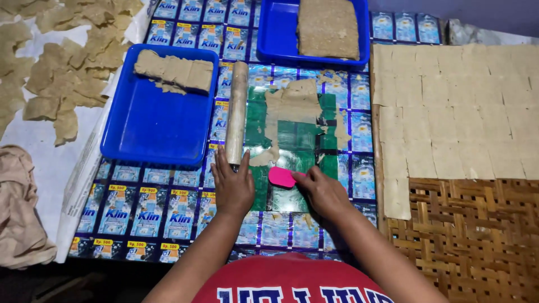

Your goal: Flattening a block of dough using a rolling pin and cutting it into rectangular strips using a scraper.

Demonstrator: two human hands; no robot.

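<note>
1. My right hand (324, 193) grips the pink scraper (281, 177) on the green mat (297, 140).
2. My left hand (233, 188) rests flat, beside the roller (237, 112).
3. Dough (292, 109) partly scraped; cut squares (455, 112) lie right of the mat.

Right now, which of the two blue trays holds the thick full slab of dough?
The far blue tray, at the top edge of the view, holds the thick slab. The nearer blue tray, left of the rolling pin, holds only thin dough pieces.
</note>
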